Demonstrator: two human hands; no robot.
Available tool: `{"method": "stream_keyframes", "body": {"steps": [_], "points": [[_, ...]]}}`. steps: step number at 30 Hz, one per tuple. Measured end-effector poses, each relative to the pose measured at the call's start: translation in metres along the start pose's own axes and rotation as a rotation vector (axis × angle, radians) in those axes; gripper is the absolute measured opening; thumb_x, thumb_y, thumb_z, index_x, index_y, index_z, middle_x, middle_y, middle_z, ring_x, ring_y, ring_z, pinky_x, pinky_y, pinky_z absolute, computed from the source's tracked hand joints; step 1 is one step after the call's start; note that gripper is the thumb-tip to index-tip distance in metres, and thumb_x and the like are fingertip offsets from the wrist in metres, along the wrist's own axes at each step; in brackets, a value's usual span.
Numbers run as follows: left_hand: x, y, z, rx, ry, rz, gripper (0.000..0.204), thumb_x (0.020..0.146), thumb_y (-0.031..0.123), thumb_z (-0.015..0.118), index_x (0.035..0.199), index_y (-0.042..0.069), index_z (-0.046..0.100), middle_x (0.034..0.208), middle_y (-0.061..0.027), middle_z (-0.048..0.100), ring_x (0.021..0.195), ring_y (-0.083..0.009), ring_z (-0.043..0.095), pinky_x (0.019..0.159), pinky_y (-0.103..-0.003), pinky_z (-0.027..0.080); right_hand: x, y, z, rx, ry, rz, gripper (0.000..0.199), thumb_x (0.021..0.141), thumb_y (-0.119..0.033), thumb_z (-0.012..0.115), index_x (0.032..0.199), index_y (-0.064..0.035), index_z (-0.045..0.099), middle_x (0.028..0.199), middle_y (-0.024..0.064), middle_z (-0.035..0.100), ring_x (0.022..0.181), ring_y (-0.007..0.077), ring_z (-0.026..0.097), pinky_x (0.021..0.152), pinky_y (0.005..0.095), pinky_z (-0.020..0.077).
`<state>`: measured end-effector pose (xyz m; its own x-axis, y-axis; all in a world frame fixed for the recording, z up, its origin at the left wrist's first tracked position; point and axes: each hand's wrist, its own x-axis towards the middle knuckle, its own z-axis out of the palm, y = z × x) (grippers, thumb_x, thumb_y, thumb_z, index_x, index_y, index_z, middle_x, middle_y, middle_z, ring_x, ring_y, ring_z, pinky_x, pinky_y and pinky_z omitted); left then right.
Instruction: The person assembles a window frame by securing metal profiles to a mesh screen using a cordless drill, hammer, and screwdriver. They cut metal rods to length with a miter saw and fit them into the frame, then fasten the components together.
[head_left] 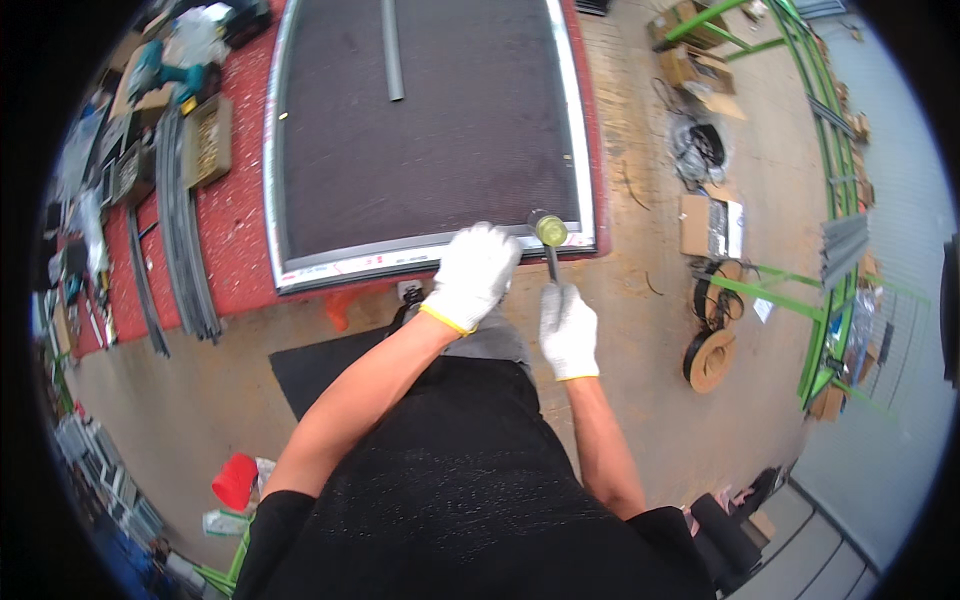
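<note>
My left hand, in a white glove, presses flat on the near rail of a silver window-screen frame with dark mesh. My right hand, also gloved, grips the handle of a mallet whose yellowish head rests on the frame's near right corner. The frame lies on a red workbench. A grey bar lies on the mesh near the far edge.
Grey strips, a box of small parts and a teal power drill sit on the bench's left side. A black floor mat, a red cup, cardboard boxes, spools and a green rack surround me.
</note>
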<state>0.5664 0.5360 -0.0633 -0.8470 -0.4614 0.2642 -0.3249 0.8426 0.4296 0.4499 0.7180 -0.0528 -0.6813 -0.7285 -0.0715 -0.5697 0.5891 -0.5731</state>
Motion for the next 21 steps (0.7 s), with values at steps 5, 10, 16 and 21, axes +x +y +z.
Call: {"method": "stream_keyframes", "body": {"steps": [5,10,16,21], "points": [[-0.06,-0.065,-0.057,0.147,-0.163,-0.113,0.015,0.089,0.017,0.077,0.097,0.007,0.07,0.096,-0.0149,0.071,0.091,-0.0369,0.07,0.085,-0.049,0.058,0.008,0.0,-0.005,-0.06,-0.085,-0.048,0.034,0.112,-0.032,0.068,0.093,-0.0033,0.064,0.077,0.0305,0.07,0.074,0.0545,0.071,0.064,0.062,0.0543],[-0.143,-0.142,-0.133,0.114,0.18,-0.126,0.014,0.09,0.005,0.077,0.101,0.003,0.07,0.1,-0.0142,0.074,0.096,-0.0375,0.072,0.086,-0.049,0.059,0.01,-0.03,0.015,0.06,-0.163,-0.275,0.033,0.11,-0.03,0.07,0.091,-0.0032,0.064,0.077,0.0283,0.07,0.072,0.0523,0.071,0.065,0.0591,0.0549],[-0.154,-0.153,-0.128,0.088,0.215,-0.114,0.02,0.082,0.004,0.074,0.101,0.005,0.068,0.103,-0.0148,0.072,0.097,-0.0373,0.071,0.088,-0.048,0.06,0.022,-0.075,0.034,-0.146,-0.313,-0.32,0.037,0.111,-0.035,0.069,0.093,-0.0029,0.066,0.075,0.0272,0.07,0.072,0.0513,0.071,0.066,0.0592,0.055],[-0.156,-0.149,-0.132,0.075,0.176,-0.088,0.03,0.078,0.007,0.078,0.105,0.005,0.066,0.111,-0.0147,0.07,0.108,-0.037,0.07,0.096,-0.048,0.058,0.013,-0.114,0.056,0.076,-0.332,-0.363,0.032,0.111,-0.033,0.069,0.097,-0.0045,0.066,0.075,0.0265,0.07,0.073,0.0508,0.071,0.065,0.0584,0.0542]]}}
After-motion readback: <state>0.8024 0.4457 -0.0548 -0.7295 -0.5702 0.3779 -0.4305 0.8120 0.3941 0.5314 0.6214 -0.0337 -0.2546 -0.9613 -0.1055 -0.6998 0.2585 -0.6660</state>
